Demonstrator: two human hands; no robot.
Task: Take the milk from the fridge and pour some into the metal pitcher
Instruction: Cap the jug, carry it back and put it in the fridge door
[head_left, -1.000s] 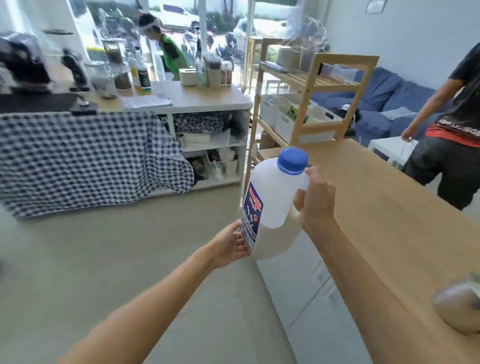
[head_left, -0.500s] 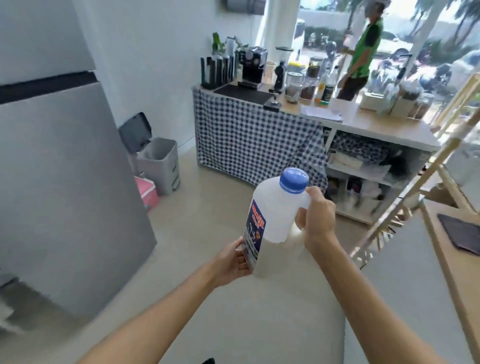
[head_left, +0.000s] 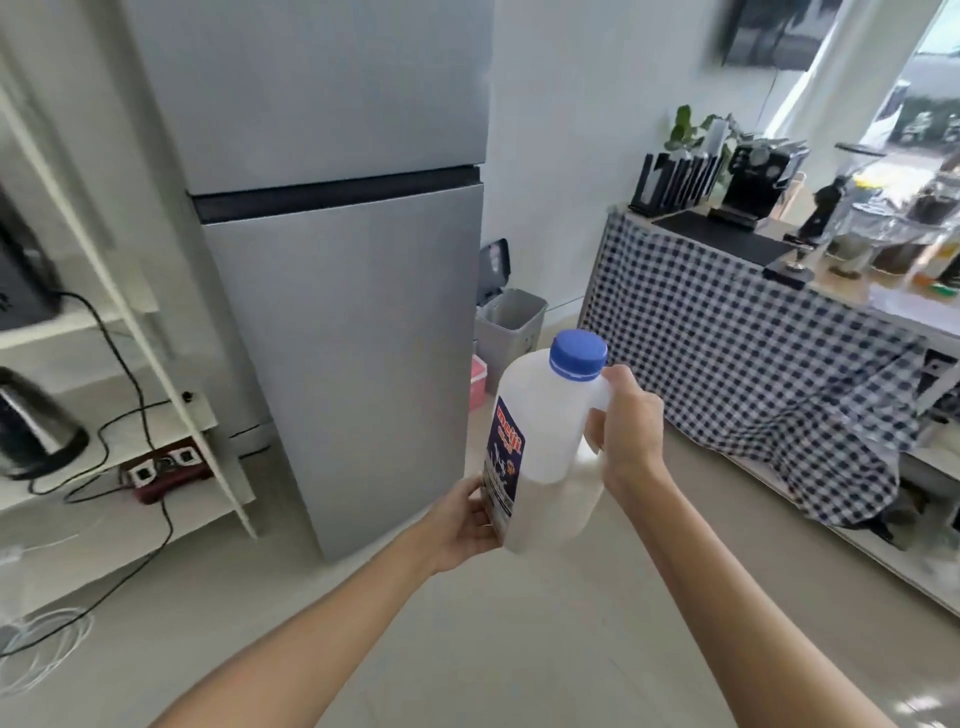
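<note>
The jug (head_left: 540, 447) is being carried upright in mid-air in front of the fridge (head_left: 332, 270), its blue cap (head_left: 578, 355) screwed on, so nothing can spill while it is in transit. The right hand (head_left: 626, 426) is curling its grip round the handle near the neck, taking what is likely most of the weight. The left hand (head_left: 467, 525) is cupping the lower corner by the label, its fingers wrapping the base, probably to steady a heavy, sloshing load. Milk is filling only the lower part, so the jug is likely lighter than its size suggests.

Both fridge doors are sitting closed. To the right, well apart, a worktop (head_left: 841, 301) draped in checked cloth is carrying a coffee machine (head_left: 758, 176). A bin (head_left: 511, 325) is standing between the fridge and the worktop. No metal pitcher is showing, so pouring is not yet possible here.
</note>
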